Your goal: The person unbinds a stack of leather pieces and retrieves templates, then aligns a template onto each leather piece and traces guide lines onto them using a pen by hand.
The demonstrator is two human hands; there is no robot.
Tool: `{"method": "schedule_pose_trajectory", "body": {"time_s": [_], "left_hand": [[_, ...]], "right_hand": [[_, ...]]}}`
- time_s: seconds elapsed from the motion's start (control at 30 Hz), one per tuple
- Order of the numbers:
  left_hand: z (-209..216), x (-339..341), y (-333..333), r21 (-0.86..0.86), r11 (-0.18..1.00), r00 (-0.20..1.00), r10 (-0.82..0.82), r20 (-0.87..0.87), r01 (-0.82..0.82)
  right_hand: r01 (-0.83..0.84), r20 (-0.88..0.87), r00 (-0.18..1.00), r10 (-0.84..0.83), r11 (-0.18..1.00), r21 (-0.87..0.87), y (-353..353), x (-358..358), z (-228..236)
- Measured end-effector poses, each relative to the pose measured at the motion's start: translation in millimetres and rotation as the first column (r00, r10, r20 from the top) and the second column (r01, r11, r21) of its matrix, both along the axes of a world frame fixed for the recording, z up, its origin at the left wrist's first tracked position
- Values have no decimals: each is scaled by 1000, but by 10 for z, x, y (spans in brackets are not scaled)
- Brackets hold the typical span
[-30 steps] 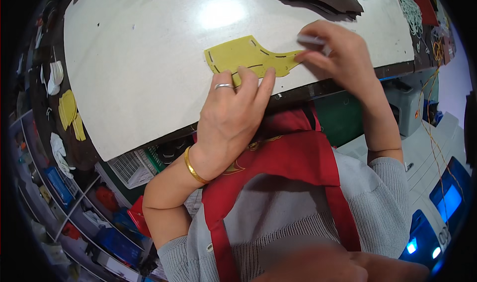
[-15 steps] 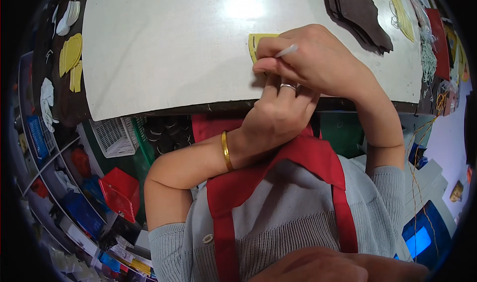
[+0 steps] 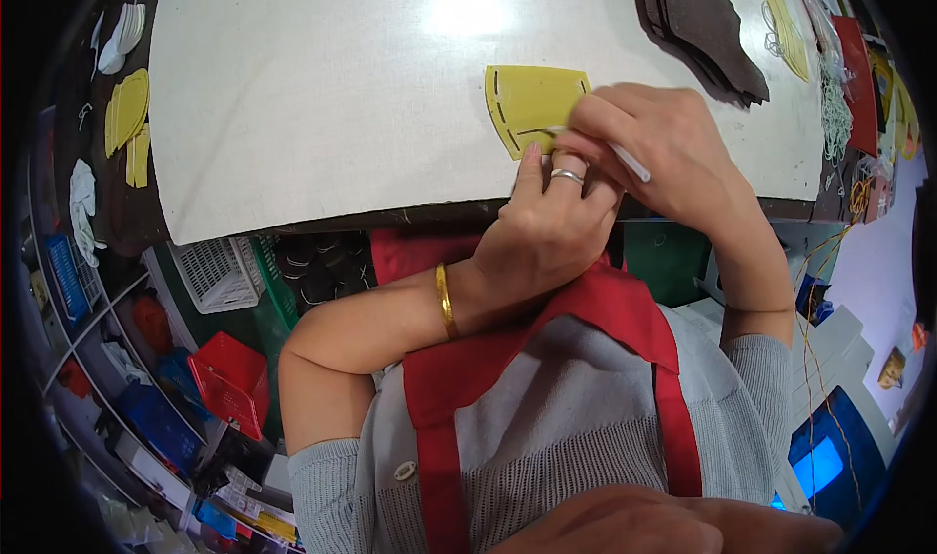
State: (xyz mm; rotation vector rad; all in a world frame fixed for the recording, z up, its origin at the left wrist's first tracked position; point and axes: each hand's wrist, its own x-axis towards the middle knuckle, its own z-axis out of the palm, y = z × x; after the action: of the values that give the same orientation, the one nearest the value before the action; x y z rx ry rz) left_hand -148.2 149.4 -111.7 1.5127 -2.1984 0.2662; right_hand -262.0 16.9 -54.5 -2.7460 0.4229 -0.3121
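A yellow curved template (image 3: 540, 97) with dark slots along its edges lies on the white tabletop near its front edge. My right hand (image 3: 656, 144) is closed around a slim white pen (image 3: 632, 163). The pen's tip end reaches over the template's lower edge, where a dark line shows. Just left of it, my left hand (image 3: 547, 217), with a ring on one finger, rests its fingertips on that lower edge. Its fingers are stretched out and apart; the thumb is hidden. What lies under the template, if anything, cannot be seen.
A stack of dark brown cut pieces (image 3: 698, 27) sits at the far right of the white tabletop (image 3: 312, 95). Yellow pieces (image 3: 127, 110) and a white cloth (image 3: 84, 198) lie along the left side. Below are a white crate (image 3: 210, 273) and a red basket (image 3: 231, 383).
My right hand has moved right and toward me, uncovering most of the template, and the pen now leans the other way. My left hand has stayed nearly in place.
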Motion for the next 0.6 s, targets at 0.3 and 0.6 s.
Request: {"method": "schedule_pose_trajectory", "body": {"time_s": [0.3, 0.6], "left_hand": [[184, -40, -115, 44, 999, 990, 1, 138, -7], [229, -143, -126, 197, 976, 983, 61, 175, -95]], "right_hand": [[237, 163, 935, -314, 898, 371, -154, -288, -68], [220, -2, 975, -221, 971, 94, -165, -377, -53]]}}
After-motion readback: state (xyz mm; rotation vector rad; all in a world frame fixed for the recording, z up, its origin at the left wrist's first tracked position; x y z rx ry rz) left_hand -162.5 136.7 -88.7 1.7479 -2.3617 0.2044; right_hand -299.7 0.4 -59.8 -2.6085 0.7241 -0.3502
